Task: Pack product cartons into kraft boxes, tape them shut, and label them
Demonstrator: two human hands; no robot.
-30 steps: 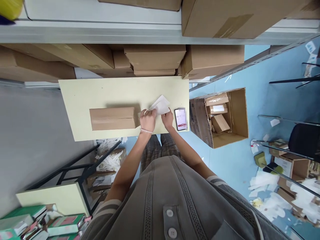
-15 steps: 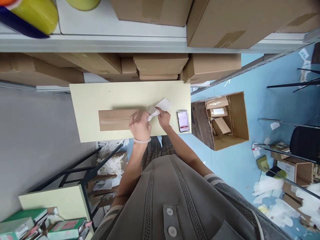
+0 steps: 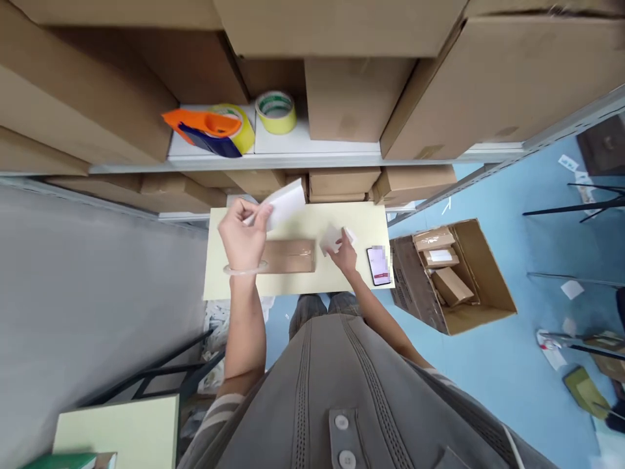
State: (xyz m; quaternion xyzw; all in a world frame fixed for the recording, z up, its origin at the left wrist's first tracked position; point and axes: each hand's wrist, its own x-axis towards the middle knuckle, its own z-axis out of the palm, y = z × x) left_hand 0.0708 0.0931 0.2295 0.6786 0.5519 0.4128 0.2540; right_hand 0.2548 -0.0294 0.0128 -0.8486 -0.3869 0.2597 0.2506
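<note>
Left hand (image 3: 243,238) has moved up, fingertips pinched on a white paper (image 3: 288,203); right hand (image 3: 346,258), at its 3 o'clock, half curled, holds a blurry paper scrap (image 3: 332,237).

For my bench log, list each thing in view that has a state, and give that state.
Raised paper: pinched in the left hand
Other paper: at the right hand, blurred
Cardboard box: closed
Phone: face up, screen lit
Large carton: open, smaller boxes inside
Tape dispenser: loaded
Tape roll: lying flat
</note>
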